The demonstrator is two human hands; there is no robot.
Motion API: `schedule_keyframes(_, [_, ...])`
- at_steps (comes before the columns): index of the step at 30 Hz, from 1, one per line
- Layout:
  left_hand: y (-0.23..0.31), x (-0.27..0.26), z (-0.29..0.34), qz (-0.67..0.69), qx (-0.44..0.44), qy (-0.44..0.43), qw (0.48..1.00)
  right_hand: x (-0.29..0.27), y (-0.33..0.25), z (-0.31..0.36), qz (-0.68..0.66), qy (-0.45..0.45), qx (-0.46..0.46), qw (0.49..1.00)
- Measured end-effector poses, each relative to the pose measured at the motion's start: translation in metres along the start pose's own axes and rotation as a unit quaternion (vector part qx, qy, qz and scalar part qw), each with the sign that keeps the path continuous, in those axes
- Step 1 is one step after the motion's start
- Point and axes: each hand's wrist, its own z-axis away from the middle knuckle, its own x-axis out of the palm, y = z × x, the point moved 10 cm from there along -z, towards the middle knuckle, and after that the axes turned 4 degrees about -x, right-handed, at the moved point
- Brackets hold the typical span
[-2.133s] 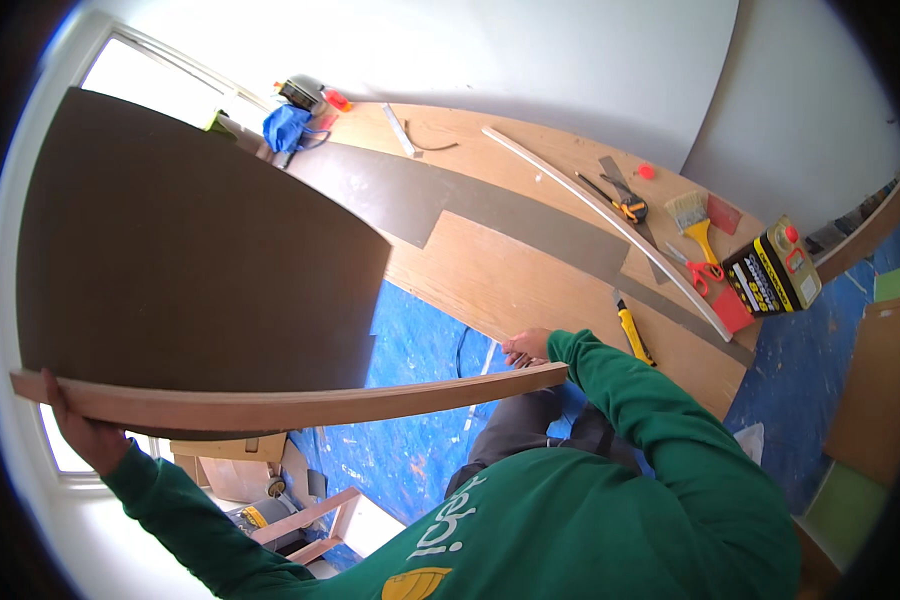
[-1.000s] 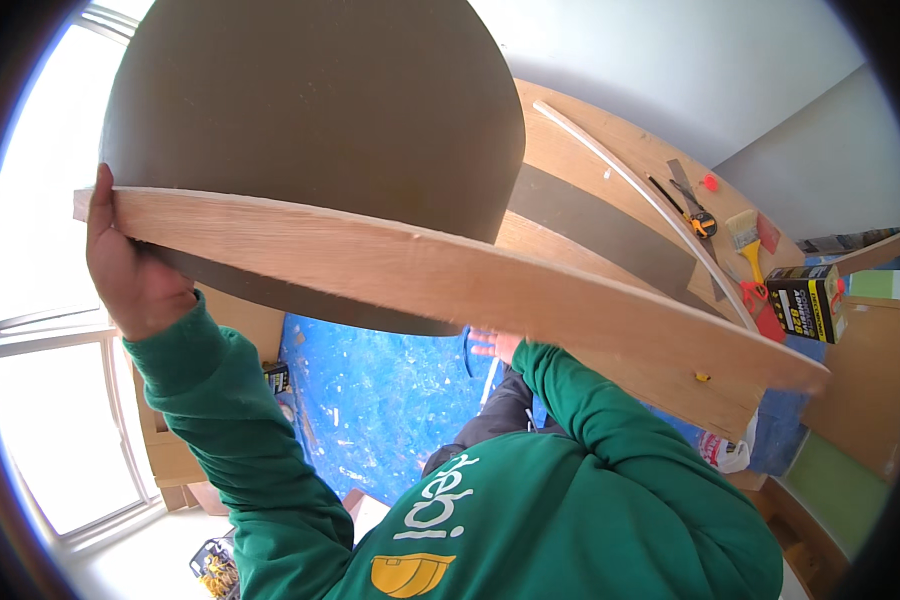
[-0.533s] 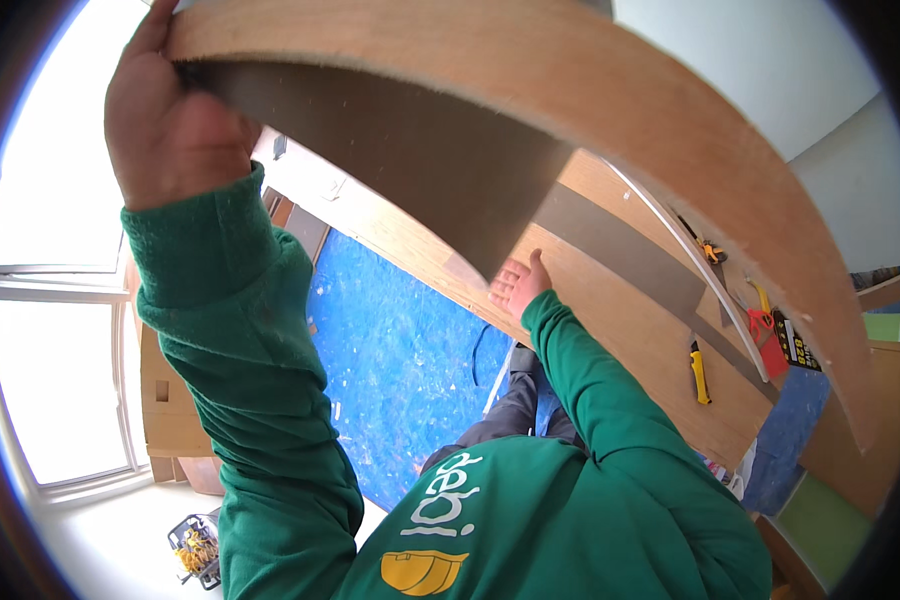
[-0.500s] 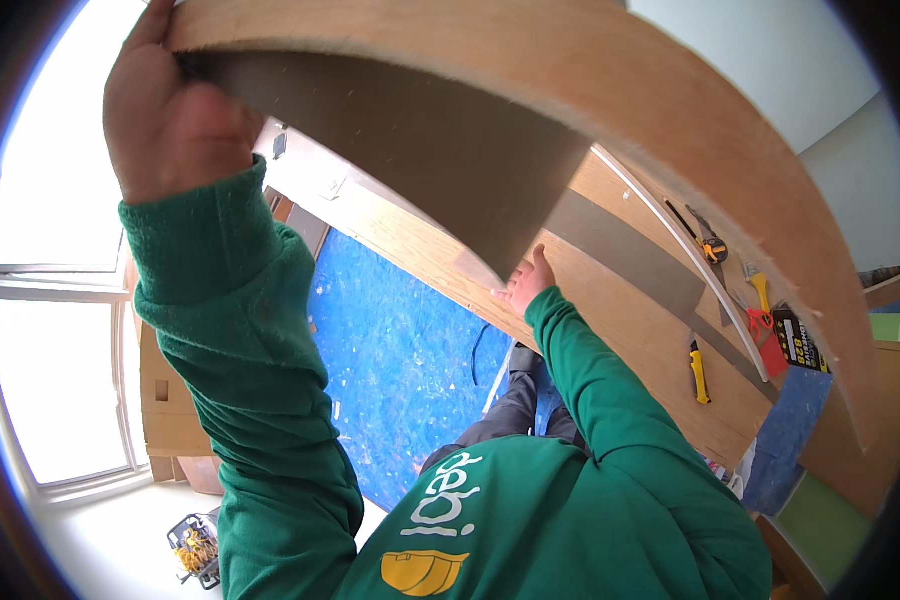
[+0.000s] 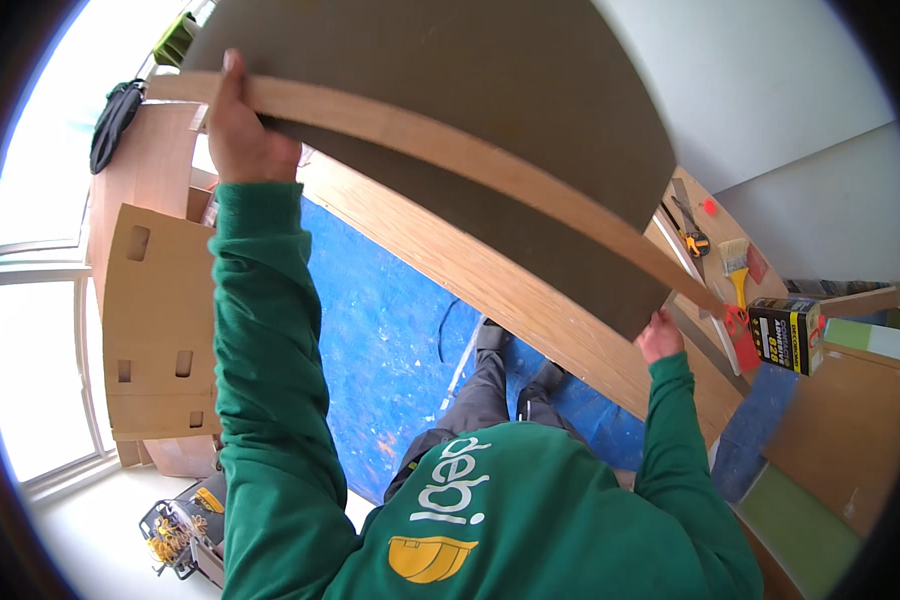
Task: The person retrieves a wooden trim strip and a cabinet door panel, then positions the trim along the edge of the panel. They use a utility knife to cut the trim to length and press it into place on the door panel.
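A long, narrow wooden strip [image 5: 420, 135] runs slantwise across a dark grey-brown sheet [image 5: 470, 50], both raised in front of me. My left hand [image 5: 250, 140] is closed around the strip near its left end, thumb over the front; its other fingers are hidden behind. Whether that hand also clasps the sheet cannot be told. At the sheet's lower right corner, my right hand [image 5: 660, 340] pinches the edge between thumb and fingers. Beneath the sheet lies a wood-grain board [image 5: 470, 270], partly covered.
Tape measure [image 5: 697, 243], yellow-handled brush [image 5: 736, 262], red-handled scissors [image 5: 735, 318] and a black-and-yellow tin [image 5: 785, 335] sit at the right. Blue floor covering [image 5: 370, 300] spreads below. Cardboard [image 5: 165, 320] stands by the window; a crate with yellow cord [image 5: 175, 535] is lower left.
The strip has come lower and farther from the camera, and more of the sheet shows above it. My right hand, earlier open below the sheet, has moved right and grips its corner.
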Motion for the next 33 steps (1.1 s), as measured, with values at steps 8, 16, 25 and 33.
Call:
schedule_keyframes(8, [-0.165, -0.170, 0.001, 0.039, -0.146, 0.091, 0.984, -0.054, 0.009, 0.078, 0.214, 0.247, 0.019, 0.945])
schedule_keyframes(16, [-0.297, -0.289, 0.012, 0.068, -0.220, 0.110, 0.967, -0.088, 0.024, 0.089, 0.308, 0.383, 0.009, 0.871])
schedule_keyframes(25, [-0.369, -0.348, 0.023, 0.040, -0.246, 0.147, 0.957, -0.138, -0.012, 0.101, 0.483, 0.437, 0.115, 0.750])
schedule_keyframes(33, [-0.344, -0.360, 0.018, -0.413, -0.346, 0.173, 0.824, 0.137, 0.005, -0.011, 0.912, 0.069, -0.138, 0.380])
